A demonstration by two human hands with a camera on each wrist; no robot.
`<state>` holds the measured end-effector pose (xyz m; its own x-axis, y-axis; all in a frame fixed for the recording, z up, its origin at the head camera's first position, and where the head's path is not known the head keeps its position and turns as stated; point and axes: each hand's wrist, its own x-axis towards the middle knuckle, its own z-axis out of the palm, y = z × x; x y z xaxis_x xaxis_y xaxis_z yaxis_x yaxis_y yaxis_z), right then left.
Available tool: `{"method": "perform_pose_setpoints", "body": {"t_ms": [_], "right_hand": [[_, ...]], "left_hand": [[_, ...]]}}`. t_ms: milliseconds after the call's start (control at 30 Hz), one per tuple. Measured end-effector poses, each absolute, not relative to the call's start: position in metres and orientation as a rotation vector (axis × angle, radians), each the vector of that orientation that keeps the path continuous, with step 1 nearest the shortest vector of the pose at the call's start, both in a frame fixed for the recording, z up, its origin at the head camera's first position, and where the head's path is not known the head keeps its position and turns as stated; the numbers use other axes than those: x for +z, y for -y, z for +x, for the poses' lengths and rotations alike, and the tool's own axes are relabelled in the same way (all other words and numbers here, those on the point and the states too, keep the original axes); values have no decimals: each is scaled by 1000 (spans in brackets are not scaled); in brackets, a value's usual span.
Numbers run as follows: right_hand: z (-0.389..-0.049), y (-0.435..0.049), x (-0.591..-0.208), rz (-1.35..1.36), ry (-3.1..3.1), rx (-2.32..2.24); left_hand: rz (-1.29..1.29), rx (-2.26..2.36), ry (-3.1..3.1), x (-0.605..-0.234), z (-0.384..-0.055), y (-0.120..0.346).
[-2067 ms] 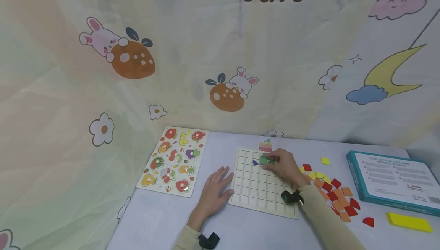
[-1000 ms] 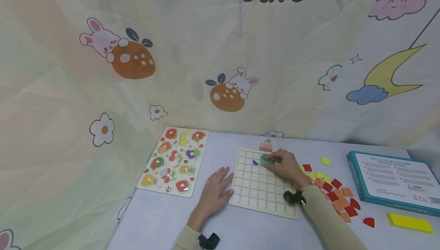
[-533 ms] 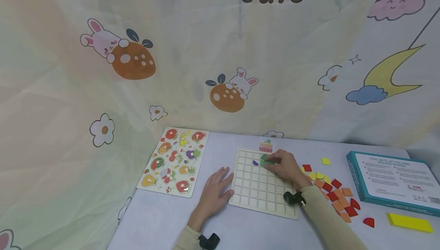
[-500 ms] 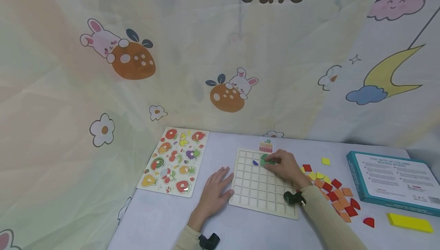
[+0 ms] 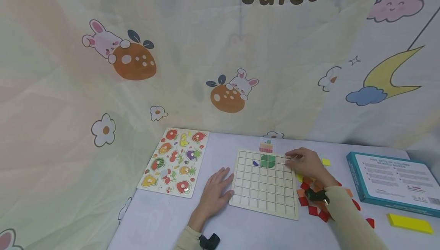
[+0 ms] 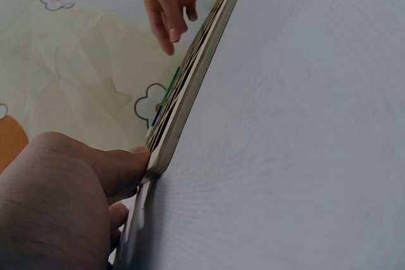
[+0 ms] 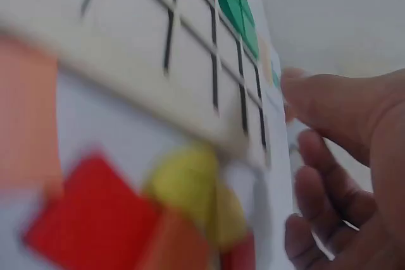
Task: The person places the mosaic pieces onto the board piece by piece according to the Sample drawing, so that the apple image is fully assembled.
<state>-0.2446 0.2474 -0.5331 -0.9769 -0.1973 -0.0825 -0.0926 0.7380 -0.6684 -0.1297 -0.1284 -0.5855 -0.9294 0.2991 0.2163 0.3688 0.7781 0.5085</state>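
A pale grid board [image 5: 262, 194] lies on the table. Several green pieces [image 5: 267, 161] form a rounded shape near its top edge, with a small blue half-round piece [image 5: 255, 163] to their left. My left hand [image 5: 214, 191] rests on the table with fingers spread, its thumb tip [image 6: 136, 156] touching the board's left edge. Over the board's upper right edge hovers my right hand [image 5: 306, 164], fingers loosely bent. In the right wrist view nothing shows between that thumb [image 7: 329, 96] and the fingers. Below it lies a pile of red, orange and yellow tiles [image 5: 313, 210], partly hidden by the hand and wrist.
A small picture card [image 5: 266, 145] sits just behind the board. To the left lies a fruit puzzle board [image 5: 175, 162]. At the right are a teal-edged box [image 5: 395, 181], a yellow block [image 5: 410, 223] and a single yellow tile [image 5: 325, 162]. A printed cloth backdrop rises behind the table.
My right hand has let go of the green pieces and moved right, off them to the board's edge. The green shape now shows in full. My left hand has stayed put.
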Motion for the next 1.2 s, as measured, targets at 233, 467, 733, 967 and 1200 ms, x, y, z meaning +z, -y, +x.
{"method": "perform_pose_setpoints", "body": {"t_ms": [233, 467, 733, 967, 1200], "right_hand": [[-237, -287, -521, -206, -2781, -841], [-226, -298, -524, -291, -2734, -846], [-225, -298, -536, -293, -2767, -842], [-224, -295, -534, -234, -2795, -843], [-225, -291, -536, -213, -2769, -924]], "left_hand": [[-537, -840, 2853, -585, -129, 129], [-536, -848, 2839, -585, -129, 130], [-539, -862, 2841, -585, -129, 128], [-527, -858, 2849, -584, -129, 127], [-535, -874, 2846, -583, -128, 128]]}}
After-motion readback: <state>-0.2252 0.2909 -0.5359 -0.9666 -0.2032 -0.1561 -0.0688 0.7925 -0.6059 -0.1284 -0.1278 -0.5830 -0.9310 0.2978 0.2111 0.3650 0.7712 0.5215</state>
